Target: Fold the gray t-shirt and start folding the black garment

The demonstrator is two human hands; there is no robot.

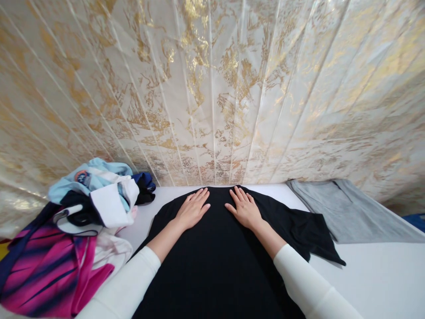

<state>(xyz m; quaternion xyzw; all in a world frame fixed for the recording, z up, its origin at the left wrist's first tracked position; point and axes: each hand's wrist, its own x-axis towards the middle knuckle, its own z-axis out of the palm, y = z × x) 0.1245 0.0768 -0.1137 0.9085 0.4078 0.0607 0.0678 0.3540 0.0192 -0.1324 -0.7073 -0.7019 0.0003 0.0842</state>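
A black garment (219,261) lies spread flat on the white table (381,274) in front of me. My left hand (193,209) rests palm down on its upper part, fingers together and pointing away from me. My right hand (245,208) lies flat beside it, a small gap between the two. Both hands press on the cloth and grip nothing. One black sleeve (315,235) sticks out to the right. White sleeves cover both my forearms.
A pile of clothes (66,248) in pink, navy, white and light blue sits at the left. A folded grey garment (352,212) lies at the right rear. A cream and gold patterned wall (212,88) stands right behind the table.
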